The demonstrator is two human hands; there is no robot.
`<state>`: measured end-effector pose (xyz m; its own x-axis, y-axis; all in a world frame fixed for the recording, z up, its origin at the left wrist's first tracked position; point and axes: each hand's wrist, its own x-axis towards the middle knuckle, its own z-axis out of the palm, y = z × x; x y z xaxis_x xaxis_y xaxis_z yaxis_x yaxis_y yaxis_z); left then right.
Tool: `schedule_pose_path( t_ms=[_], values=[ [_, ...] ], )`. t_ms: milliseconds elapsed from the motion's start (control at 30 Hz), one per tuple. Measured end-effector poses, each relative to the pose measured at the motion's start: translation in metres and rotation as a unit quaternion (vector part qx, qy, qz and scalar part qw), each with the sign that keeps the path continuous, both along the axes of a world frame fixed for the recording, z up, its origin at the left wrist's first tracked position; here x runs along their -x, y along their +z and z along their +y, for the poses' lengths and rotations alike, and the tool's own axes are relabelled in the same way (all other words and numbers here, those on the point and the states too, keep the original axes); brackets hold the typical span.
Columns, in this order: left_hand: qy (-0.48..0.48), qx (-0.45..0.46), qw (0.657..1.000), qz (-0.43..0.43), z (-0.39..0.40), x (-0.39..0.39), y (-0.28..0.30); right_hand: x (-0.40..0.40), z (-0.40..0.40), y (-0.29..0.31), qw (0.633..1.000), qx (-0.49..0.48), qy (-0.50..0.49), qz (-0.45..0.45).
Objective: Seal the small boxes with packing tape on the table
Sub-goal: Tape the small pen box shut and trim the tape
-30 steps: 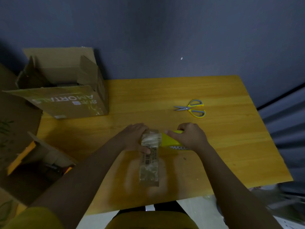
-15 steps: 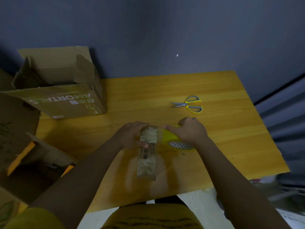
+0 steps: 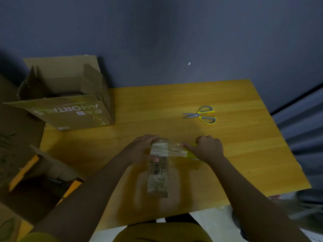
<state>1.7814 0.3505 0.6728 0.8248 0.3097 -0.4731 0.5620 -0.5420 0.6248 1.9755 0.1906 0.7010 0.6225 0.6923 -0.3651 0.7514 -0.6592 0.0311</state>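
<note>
A long, narrow cardboard box lies lengthwise on the wooden table, its far end wrapped in clear tape. My left hand grips that far end, thumb on top. My right hand grips a yellow tape dispenser, mostly hidden under the fingers, just right of the box. A strip of clear tape stretches from the box's top to the dispenser.
Yellow-handled scissors lie on the table beyond my right hand. A large open cardboard box stands at the table's far left corner. Another open box with orange flaps sits lower at the left. A blue wall is behind.
My right hand has drawn the dispenser away to the right, and a strip of tape now spans the gap to the box. My left hand still holds the box's far end.
</note>
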Motion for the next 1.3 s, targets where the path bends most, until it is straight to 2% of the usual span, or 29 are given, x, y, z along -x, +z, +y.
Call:
schedule_pose_path(
  t_ms=[533, 733, 833, 933, 1000, 1133, 1200, 1300],
  values=[
    [0.003, 0.041, 0.999, -0.008, 0.0, -0.002, -0.005, 0.002, 0.005, -0.027, 0.999, 0.036, -0.009, -0.001],
    [-0.071, -0.12, 0.989, 0.04, -0.005, -0.004, -0.005, 0.013, 0.025, -0.031, 0.998, 0.065, 0.005, 0.01],
    [-0.062, -0.212, 0.974, -0.045, -0.018, -0.002, -0.003, 0.018, 0.029, -0.031, 0.998, 0.068, 0.014, 0.012],
    [-0.125, -0.303, 0.939, -0.101, -0.032, 0.001, -0.003, 0.021, 0.029, -0.031, 0.998, 0.065, 0.02, 0.017],
    [-0.136, -0.286, 0.947, -0.045, -0.042, -0.001, 0.005, 0.021, 0.03, -0.03, 0.997, 0.068, 0.024, 0.025],
    [-0.1, -0.282, 0.951, 0.079, -0.048, -0.028, 0.016, 0.022, 0.029, -0.028, 0.998, 0.053, 0.029, 0.033],
    [-0.061, -0.264, 0.958, 0.094, -0.047, -0.039, 0.016, 0.022, 0.028, -0.027, 0.998, 0.051, 0.037, 0.028],
    [-0.028, -0.29, 0.953, 0.081, -0.047, -0.048, 0.013, 0.021, 0.027, -0.028, 0.997, 0.047, 0.048, 0.025]
  ],
)
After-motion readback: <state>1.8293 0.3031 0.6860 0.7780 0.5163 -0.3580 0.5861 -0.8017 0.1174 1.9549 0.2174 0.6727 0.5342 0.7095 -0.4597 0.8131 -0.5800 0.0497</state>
